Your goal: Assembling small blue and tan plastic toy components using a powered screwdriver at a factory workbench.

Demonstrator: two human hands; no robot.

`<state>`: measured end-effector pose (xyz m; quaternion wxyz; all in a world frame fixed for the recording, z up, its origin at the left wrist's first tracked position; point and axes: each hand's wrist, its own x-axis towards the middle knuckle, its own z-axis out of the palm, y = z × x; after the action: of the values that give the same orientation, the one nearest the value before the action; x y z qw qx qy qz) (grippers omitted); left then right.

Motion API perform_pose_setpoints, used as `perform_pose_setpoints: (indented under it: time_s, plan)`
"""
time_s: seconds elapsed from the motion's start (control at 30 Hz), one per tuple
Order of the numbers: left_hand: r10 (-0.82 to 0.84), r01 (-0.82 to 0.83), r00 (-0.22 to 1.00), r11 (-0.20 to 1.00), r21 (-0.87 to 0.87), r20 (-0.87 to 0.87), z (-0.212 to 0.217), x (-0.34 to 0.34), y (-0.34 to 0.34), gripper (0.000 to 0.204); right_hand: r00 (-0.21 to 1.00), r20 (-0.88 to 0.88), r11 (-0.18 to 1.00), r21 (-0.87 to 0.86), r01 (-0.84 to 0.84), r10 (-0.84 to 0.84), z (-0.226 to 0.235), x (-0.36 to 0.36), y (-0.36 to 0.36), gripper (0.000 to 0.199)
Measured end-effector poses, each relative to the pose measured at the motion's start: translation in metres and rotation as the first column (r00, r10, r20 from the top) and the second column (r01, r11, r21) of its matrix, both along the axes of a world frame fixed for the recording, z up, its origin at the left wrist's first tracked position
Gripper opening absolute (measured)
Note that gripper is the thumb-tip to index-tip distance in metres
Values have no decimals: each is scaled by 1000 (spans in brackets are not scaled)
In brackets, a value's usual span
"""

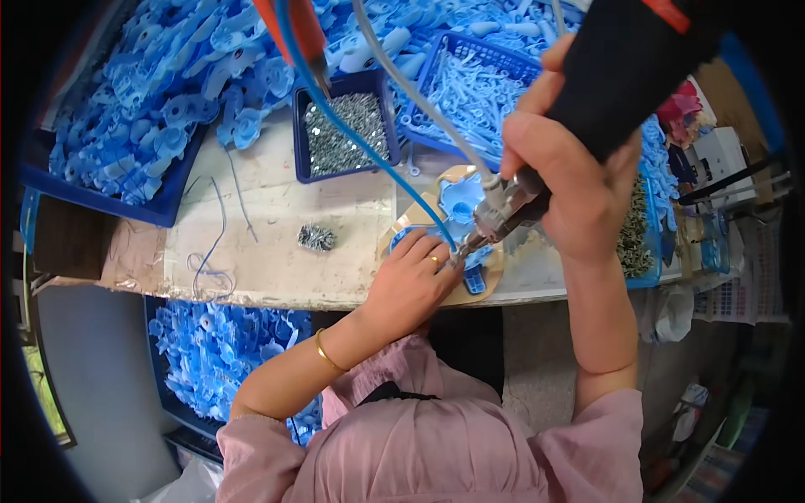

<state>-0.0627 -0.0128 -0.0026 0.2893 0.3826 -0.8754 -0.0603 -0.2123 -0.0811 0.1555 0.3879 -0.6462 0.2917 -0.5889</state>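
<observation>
Evidently, a black powered driver [625, 75] is gripped by the right hand [574, 184], its fingers wrapped about the body, and the tool is slanted in from between one and two o'clock. Its metal nose is brought down over blue plastic pieces [461, 199], which are held on a tan fixture [495, 267] near the front edge of the bench [268, 272]. From eight o'clock the left hand [407, 281] is laid over the same pieces, fingers bent and fingertips gathered just beside the driver's tip; whether anything is pinched beneath them cannot be told. A grey tube [411, 92] is joined to the nose, and a blue hose [369, 155] is led down from eleven o'clock toward the tip. Reckoned from the fixture, a basket [408, 126] filled with slender blue parts is set at twelve o'clock, and a dark blue tray [302, 159] of small metal fasteners between ten and eleven. An orange tool [293, 33] is seen beyond that tray. At nine o'clock a small heap of fasteners [317, 238] is left on the surface, while larger blue parts [159, 109] are piled at ten. At three o'clock brass-toned pieces [636, 235] are partly hidden by the right forearm.
</observation>
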Motion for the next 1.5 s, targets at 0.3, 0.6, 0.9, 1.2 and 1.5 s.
perform_pose_setpoints:
  time_s: [0.3,0.6,0.9,1.2,1.5]
  plan:
    - [-110,133,983,979,153,-147,54,15,11,20,950,-262,971,-121,-205,167,102,-38,-75,71]
    - [-186,33,969,749,662,163,162,197,95,29,212,-859,801,-309,512,-467,-77,-254,-216,31]
    - [294,-779,588,456,430,753,133,204,136,49,-124,-719,623,-664,414,-684,-150,-275,-212,27]
    - [-43,6,996,905,426,76,116,60,20,44,846,-513,861,488,146,147,-43,-205,-84,18]
    - [-111,100,991,987,126,77,71,-32,-23,60,631,-232,487,832,-266,741,-39,-123,-36,17]
